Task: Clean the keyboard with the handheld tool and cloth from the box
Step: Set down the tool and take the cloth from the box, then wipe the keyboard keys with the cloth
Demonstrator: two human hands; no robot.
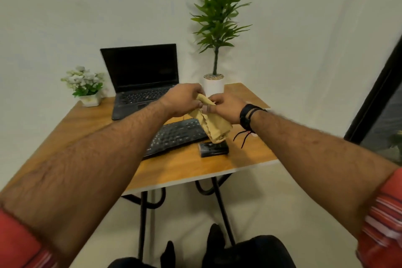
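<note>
Gripping tan cloth [214, 125] | left hand [185, 100] and right hand [226, 109] fingers pinch it | above keyboard [174, 135]

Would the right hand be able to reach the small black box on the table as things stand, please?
Probably not yet: the right hand and left hand both grip the cloth, which hangs over the black box.

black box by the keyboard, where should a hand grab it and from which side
Judging by its pose, grip the black box across its two long sides, coming from above. It lies flat and low on the table, right of the keyboard; the cloth in both hands hangs over its middle.
</note>
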